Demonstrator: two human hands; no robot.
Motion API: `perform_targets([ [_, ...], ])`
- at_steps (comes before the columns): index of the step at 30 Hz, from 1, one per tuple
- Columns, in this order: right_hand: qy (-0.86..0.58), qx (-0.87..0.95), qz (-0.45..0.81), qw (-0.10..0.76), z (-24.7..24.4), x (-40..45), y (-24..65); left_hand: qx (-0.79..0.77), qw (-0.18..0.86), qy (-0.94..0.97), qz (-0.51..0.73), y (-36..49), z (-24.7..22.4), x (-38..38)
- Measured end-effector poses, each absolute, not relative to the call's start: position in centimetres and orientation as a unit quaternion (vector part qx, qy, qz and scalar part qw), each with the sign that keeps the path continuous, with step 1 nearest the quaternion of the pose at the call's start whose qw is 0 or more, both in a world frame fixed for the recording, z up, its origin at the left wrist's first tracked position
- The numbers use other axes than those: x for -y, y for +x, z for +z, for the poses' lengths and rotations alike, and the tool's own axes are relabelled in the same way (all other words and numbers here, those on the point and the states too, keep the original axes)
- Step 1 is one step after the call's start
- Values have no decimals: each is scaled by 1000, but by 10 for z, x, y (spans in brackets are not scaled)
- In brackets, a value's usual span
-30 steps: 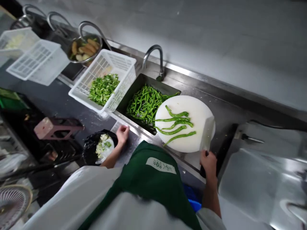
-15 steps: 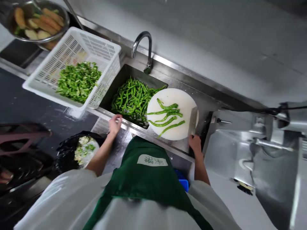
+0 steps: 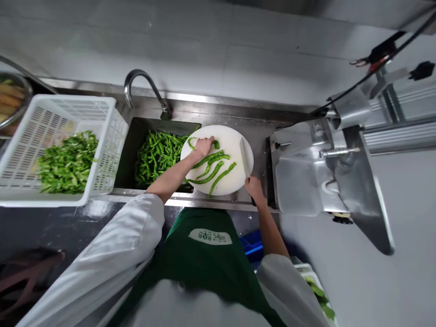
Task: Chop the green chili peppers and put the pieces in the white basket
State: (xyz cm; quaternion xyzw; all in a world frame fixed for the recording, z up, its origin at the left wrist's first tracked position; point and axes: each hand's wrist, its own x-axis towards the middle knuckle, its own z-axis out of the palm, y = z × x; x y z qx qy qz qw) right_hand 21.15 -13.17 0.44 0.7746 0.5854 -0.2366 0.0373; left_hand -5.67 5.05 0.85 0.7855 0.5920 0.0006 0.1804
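My left hand [image 3: 203,146] reaches across the round white cutting board [image 3: 227,185], its fingers closed over a long green chili pepper [image 3: 216,144]. That pepper's ends show on either side of the hand. Several more green chili peppers [image 3: 215,173] lie side by side just below it on the board. In my right hand [image 3: 254,187] is the handle of a kitchen knife [image 3: 244,156], whose broad blade rests at the board's right side, apart from the peppers. Left of the board, a heap of whole green peppers [image 3: 157,152] fills much of the sink [image 3: 124,170].
A white perforated crate [image 3: 112,131] holding cut green peppers [image 3: 68,161] stands left of the sink. Behind the sink curves a faucet [image 3: 143,75]. A metal slicing machine [image 3: 299,172] stands at the right. A metal bowl [image 3: 29,91] is partly visible far left.
My left hand has moved from the sink's front edge onto the topmost pepper on the board. The knife stays at the board's right side in my right hand. My view has turned rightward.
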Motion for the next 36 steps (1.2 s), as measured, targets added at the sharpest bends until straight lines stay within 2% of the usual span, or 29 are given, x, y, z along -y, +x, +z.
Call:
perform_targets([
  [6, 777, -570, -264, 33, 11, 133, 212, -647, 249, 702, 162, -71, 20, -96],
  [9, 775, -570, -272, 42, 14, 131, 216, -675, 283, 662, 159, -77, 25, -110],
  [14, 760, -584, -284, 33, 16, 127, 224, -661, 159, 708, 191, -70, 20, -74],
  [16, 760, -584, -282, 35, 17, 128, 222, -604, 188, 758, 156, -61, 11, -32],
  [18, 769, -575, -276, 43, 17, 130, 214, -556, 236, 794, 71, -51, -2, 13],
  [21, 781, -557, -278, 60, 19, 138, 194, -533, 182, 826, 23, -34, -16, 57],
  [25, 753, -587, -284, 89, 20, 151, 173, -552, 124, 824, 22, -18, -16, 59],
  [29, 730, -618, -273, 100, 21, 159, 174, -585, 127, 800, 50, -16, -10, 51],
  [32, 734, -617, -264, 105, 22, 161, 178, -602, 129, 788, 21, -11, -15, 63],
  [36, 733, -619, -256, 113, 23, 167, 174, -547, 120, 828, -29, -3, -28, 84],
])
